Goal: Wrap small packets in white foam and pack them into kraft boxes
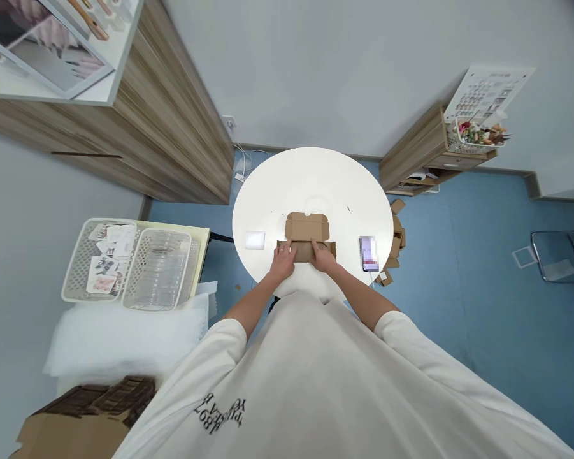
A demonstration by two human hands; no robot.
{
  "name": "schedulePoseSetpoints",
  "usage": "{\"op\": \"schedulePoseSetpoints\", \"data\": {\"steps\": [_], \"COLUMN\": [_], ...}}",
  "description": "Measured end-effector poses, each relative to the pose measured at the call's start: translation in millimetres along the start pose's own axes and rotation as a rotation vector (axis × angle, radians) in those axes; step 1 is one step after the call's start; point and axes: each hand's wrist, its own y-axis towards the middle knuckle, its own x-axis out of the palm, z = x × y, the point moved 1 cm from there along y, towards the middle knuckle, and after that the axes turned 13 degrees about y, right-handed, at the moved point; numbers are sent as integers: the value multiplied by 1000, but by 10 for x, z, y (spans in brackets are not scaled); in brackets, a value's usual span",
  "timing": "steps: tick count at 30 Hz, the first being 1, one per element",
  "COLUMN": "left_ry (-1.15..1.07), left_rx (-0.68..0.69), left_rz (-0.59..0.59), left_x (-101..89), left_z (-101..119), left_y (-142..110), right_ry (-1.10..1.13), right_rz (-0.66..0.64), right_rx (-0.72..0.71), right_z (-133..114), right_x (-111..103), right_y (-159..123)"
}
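Note:
A small brown cardboard box lies unfolded on the round white table, its lid flap standing toward the far side. My left hand grips the near left part of the box, fingers over its edge. At the near right part, my right hand holds it too, with the thumb toward the middle fold. Both hands partly cover the small side flaps. The inside of the box shows between them, and I see nothing lying in it.
On the table, a small white packet lies left and a phone with a cable right. Flattened cardboard boxes are piled on the floor at right. White plastic baskets stand left, above white wrapping sheets. A wooden cabinet rises behind.

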Motion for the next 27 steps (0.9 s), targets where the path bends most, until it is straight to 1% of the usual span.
{"op": "schedulePoseSetpoints", "data": {"steps": [2, 4, 7, 11, 15, 19, 24, 27], "left_ry": [-21, -44, -74, -145, -217, -290, -315, -327], "left_rx": [-148, -236, -277, -321, -292, -251, -63, -48], "left_rz": [22, 27, 36, -9, -30, -12, 32, 28], "left_x": [16, 45, 105, 205, 271, 243, 172, 170], "left_z": [-130, -237, -318, -308, -264, -216, -55, 11], "left_y": [-113, -177, -157, -21, 40, 1, -55, -78], "right_ry": [9, 7, -9, -19, -19, -2, -9, 0], "right_rz": [-9, -10, -4, 4, 3, 2, 7, 4], "right_rx": [2, 3, 0, 8, 21, 27, 11, 7], "right_z": [-9, -14, -22, -34, -33, -30, -22, -14], "right_x": [-7, -11, -10, 5, 19, 21, 25, 30], "right_y": [-1, 0, 0, -4, -4, -3, 5, 6]}}
